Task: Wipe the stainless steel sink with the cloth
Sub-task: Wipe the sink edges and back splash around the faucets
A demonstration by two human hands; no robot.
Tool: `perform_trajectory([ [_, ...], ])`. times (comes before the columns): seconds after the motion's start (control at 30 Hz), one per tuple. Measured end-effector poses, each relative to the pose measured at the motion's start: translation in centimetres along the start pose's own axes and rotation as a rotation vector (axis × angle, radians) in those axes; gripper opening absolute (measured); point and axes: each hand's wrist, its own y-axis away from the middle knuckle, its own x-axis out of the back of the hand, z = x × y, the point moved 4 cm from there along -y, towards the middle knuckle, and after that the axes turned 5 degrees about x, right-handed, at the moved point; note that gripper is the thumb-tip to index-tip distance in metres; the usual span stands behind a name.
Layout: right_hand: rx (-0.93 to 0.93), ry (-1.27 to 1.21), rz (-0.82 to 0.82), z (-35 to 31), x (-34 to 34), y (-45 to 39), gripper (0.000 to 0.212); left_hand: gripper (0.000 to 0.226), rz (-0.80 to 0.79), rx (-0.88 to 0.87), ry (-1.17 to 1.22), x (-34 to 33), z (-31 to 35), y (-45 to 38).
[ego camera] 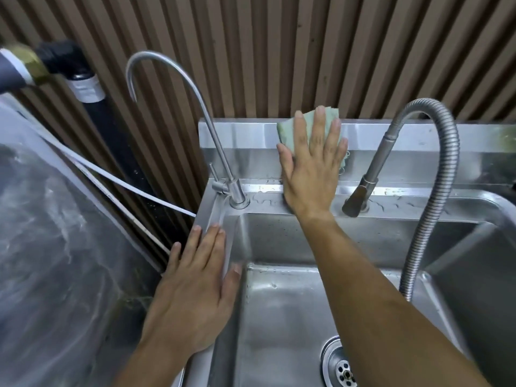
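Note:
A stainless steel sink [279, 317] fills the lower right, with a raised backsplash [243, 138] along its rear. My right hand [312, 163] lies flat with fingers spread, pressing a pale green cloth [287, 128] against the backsplash. The cloth shows above and beside my fingers; most of it is hidden under the palm. My left hand [195, 289] rests flat on the sink's left rim, fingers apart, holding nothing.
A thin gooseneck tap [178, 88] stands at the sink's back left corner. A flexible metal hose tap [430, 163] arches at the right. The drain [340, 364] sits low in the basin. Pipes and a white tube [117, 180] run left, before a brown slatted wall [279, 51].

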Motion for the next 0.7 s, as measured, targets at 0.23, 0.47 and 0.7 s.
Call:
perform_trajectory([
  [0.23, 0.062, -0.063, 0.047, -3.3, -1.0, -0.5, 0.056, 0.081, 0.007, -0.003, 0.023, 0.0, -0.2, -0.2],
  [0.47, -0.371, -0.159, 0.223, 1.9, 0.7, -0.3, 0.053, 0.081, 0.001, 0.007, 0.015, -0.3, -0.1, -0.1],
  [0.7, 0.252, -0.110, 0.031, -4.8, -1.9, 0.9, 0.053, 0.091, 0.040, 0.008, 0.033, -0.6, -0.4, -0.6],
])
